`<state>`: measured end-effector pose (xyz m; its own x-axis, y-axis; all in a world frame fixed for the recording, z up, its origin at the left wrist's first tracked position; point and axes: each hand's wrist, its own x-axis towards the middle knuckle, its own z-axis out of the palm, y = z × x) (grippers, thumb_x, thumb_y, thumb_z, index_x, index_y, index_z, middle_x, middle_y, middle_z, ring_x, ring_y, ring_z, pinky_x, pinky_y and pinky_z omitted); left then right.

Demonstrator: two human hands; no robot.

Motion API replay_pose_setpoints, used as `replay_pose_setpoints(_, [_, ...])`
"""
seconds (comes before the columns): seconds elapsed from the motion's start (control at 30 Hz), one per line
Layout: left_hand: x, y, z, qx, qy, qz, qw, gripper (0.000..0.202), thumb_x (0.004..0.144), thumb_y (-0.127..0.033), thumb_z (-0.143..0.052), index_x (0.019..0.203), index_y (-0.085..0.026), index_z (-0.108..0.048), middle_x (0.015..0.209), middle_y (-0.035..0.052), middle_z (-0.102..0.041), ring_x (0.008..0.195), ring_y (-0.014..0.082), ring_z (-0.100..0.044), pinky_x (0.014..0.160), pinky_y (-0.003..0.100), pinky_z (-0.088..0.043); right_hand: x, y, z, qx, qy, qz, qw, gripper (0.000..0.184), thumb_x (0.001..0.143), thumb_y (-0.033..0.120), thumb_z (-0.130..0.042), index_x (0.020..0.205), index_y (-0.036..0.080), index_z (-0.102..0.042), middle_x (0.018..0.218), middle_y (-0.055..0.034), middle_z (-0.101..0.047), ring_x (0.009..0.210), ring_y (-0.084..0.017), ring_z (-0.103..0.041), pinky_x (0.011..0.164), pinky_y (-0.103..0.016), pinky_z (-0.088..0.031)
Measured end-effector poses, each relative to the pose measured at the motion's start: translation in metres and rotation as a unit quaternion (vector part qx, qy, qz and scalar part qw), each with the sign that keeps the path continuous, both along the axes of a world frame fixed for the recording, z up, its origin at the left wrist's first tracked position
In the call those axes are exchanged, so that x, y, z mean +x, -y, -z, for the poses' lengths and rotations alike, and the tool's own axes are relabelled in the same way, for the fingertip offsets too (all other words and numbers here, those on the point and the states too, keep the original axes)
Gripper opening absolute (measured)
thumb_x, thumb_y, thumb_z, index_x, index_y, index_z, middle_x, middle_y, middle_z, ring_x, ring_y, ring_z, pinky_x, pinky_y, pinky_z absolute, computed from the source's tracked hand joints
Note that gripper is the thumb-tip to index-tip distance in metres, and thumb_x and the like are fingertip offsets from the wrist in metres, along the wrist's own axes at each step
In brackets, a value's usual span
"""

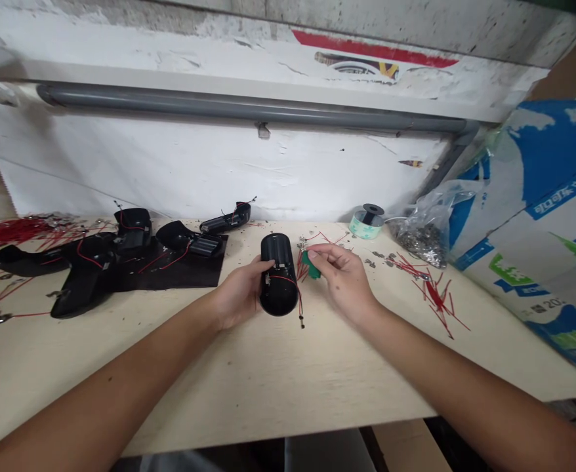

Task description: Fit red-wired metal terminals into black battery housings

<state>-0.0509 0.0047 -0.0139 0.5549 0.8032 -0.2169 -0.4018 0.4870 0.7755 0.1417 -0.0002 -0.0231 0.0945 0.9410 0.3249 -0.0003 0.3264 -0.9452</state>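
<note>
A black plastic housing with a battery compartment at its far end is gripped by my left hand, the thumb lying over its edge. A thin red wire crosses the housing and hangs down its right side, ending in a small dark tip. Just to the right, my right hand pinches a small flat green piece between thumb and fingers. The green piece is apart from the housing, and its exact kind I cannot make out.
Several similar black housings lie at the left, some on a black mat. Red wires are scattered on the wooden table. A tape roll, a clear bag of metal parts and a blue-white package stand at the right.
</note>
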Motion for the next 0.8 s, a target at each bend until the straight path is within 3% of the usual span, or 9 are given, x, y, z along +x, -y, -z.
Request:
replay_pose_setpoints(0.47, [-0.0012, 0.0023, -0.0015, 0.02, -0.005, -0.007, 1.0, 0.031, 0.089, -0.023, -0.061, 0.12, -0.018, -0.056, 0.104, 0.0119, -0.066, 0.088, 0.0249, -0.067, 0.084, 0.04, -0.049, 0.0029, 0.0004, -0.0057, -0.022, 0.015, 0.028, 0.999, 0.024, 0.076, 0.038, -0.075, 0.086, 0.017, -0.07, 0.078, -0.0039, -0.065, 0.072, -0.017, -0.055, 0.066, -0.031, -0.042])
replay_pose_setpoints(0.8, [0.0025, 0.0015, -0.0043, 0.019, -0.017, -0.08, 0.996, 0.034, 0.089, -0.013, -0.059, 0.122, -0.019, -0.053, 0.102, 0.0092, -0.065, 0.087, 0.0197, -0.065, 0.086, 0.037, -0.051, 0.0038, 0.001, -0.0068, -0.038, 0.027, 0.025, 0.999, 0.026, 0.076, 0.039, -0.074, 0.088, 0.017, -0.07, 0.08, -0.0045, -0.064, 0.074, -0.018, -0.056, 0.063, -0.03, -0.041])
